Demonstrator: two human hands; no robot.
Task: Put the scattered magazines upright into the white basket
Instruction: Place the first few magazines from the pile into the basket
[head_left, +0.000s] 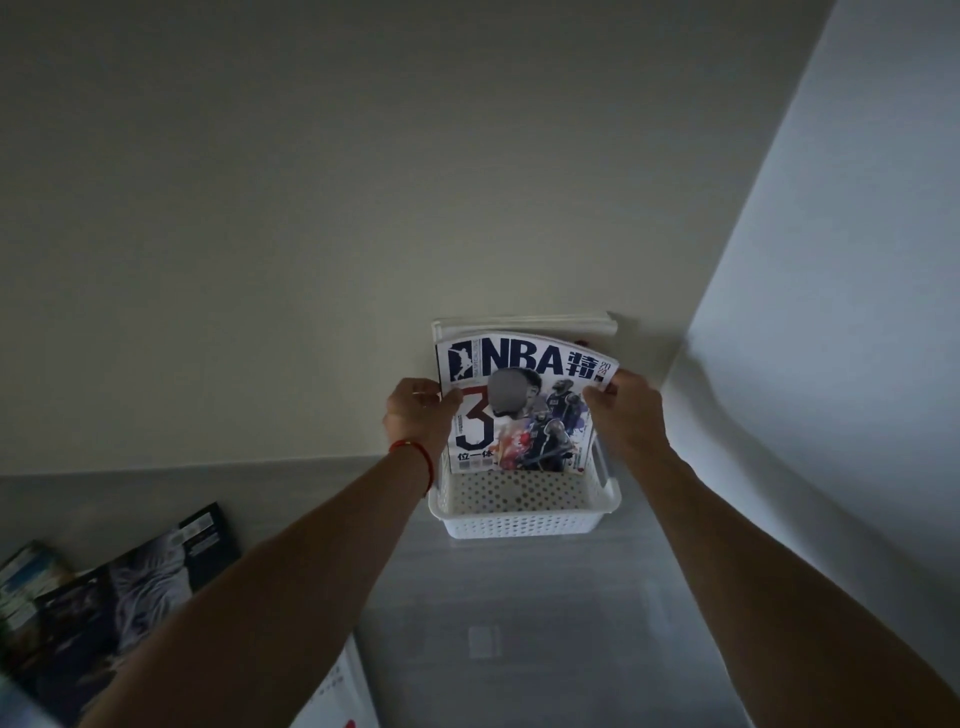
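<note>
A white perforated basket (519, 522) stands on the grey surface against the wall. An NBA magazine (524, 405) stands upright in it, its top bending forward. My left hand (418, 415) grips its left edge and my right hand (626, 410) grips its upper right corner. Behind it, more magazines (524, 325) stand upright against the wall. At the lower left, a dark-covered magazine (130, 597) lies flat on the surface, with another magazine (26, 577) partly under it. A white magazine (337, 696) lies at the bottom edge beneath my left forearm.
The grey surface (519, 623) meets a pale wall (363, 208) behind the basket. A second wall (831, 312) closes the corner on the right.
</note>
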